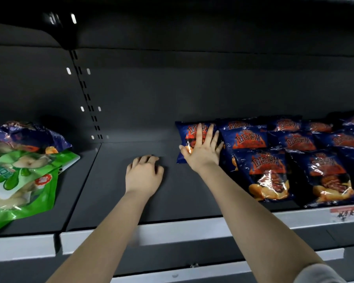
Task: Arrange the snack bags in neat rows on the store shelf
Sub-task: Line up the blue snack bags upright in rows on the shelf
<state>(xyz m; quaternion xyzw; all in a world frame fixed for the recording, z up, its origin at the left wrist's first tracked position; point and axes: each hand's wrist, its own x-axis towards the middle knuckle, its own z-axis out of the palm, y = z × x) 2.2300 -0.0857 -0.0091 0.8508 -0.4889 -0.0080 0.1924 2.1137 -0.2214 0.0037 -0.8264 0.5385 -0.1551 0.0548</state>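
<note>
Right hand (202,149) spread flat on the leftmost blue bag (189,137), holding nothing; likely pressing it square with the row of blue bags (294,152) to its right. Left hand (144,173) loosely curled, empty, resting on bare shelf (131,201). Green bag (23,180) lies well left. Dark metal shelving, dim back panel.

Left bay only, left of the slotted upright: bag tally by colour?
Blue snack bag: 1
Green snack bag: 1 (folds may hide another)
Total: 2
</note>
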